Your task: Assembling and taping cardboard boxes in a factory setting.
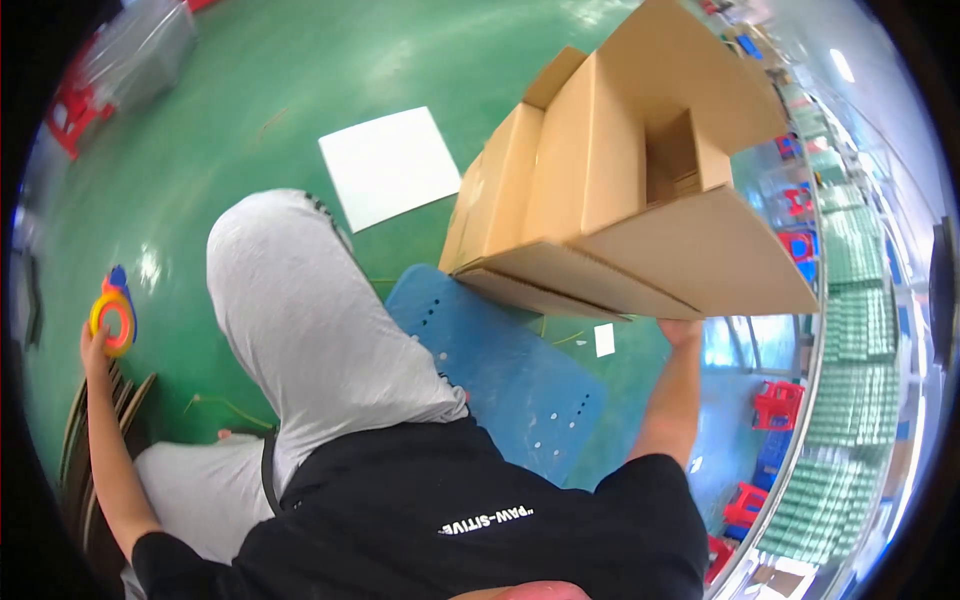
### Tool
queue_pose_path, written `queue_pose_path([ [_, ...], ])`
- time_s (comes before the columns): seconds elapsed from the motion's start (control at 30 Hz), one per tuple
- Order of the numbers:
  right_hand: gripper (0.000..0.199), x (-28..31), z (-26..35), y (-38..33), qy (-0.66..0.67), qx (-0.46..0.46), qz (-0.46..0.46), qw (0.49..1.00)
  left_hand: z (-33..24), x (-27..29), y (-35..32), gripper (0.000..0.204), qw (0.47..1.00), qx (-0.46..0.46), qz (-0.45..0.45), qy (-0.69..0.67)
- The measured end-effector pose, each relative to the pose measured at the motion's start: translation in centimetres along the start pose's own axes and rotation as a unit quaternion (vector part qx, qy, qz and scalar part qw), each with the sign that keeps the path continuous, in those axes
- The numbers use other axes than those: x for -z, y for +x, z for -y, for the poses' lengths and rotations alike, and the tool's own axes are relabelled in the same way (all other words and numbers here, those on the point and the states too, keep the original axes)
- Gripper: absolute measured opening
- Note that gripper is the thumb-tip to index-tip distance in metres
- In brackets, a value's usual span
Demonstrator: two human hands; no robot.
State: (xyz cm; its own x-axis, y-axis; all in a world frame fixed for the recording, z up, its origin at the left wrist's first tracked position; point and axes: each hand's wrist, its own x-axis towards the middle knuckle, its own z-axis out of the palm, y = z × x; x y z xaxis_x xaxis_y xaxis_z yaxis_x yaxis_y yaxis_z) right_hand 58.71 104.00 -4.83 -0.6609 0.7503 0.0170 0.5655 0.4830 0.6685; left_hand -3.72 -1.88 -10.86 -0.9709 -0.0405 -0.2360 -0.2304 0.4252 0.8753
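One fisheye view is looking down from the person's head, with its left side matching the person's own left. It is viewing the black shirt [420, 510] from close above, along the lower edge, and is reaching over the grey trousers [290, 290] to the green floor [250, 130] farther away. The left hand [97, 345] is showing near the left rim, the right hand [682, 332] right of centre. The lens is curving the distant green stacks [850, 400] along the right rim, where it is also catching a bright lamp [842, 66].
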Motion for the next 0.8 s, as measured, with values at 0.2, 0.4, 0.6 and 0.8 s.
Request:
queue_pose_path([
  [0.2, 0.068, 1.1, 10.7, -0.6, 0.128, -0.009, -0.007, 0.992, -2.4, -3.9, -4.5, 0.031, 1.0, -0.025, 0.009, -0.006],
  [0.4, 0.065, 4.1, 12.5, -4.6, 0.222, -0.019, -0.001, 0.975, -1.7, -2.7, -7.4, 0.036, 0.999, 0.018, -0.019, -0.029],
  [0.6, 0.063, 13.8, 14.4, -4.9, 0.333, -0.021, -0.019, 0.942, -5.8, -3.2, -6.6, 0.036, 0.998, -0.008, -0.057, -0.028],
  [0.8, 0.061, 28.1, 35.5, 2.4, 0.536, 0.234, -0.028, 0.811, -7.8, -5.4, -5.6, 0.022, 0.999, -0.039, 0.009, -0.003],
])
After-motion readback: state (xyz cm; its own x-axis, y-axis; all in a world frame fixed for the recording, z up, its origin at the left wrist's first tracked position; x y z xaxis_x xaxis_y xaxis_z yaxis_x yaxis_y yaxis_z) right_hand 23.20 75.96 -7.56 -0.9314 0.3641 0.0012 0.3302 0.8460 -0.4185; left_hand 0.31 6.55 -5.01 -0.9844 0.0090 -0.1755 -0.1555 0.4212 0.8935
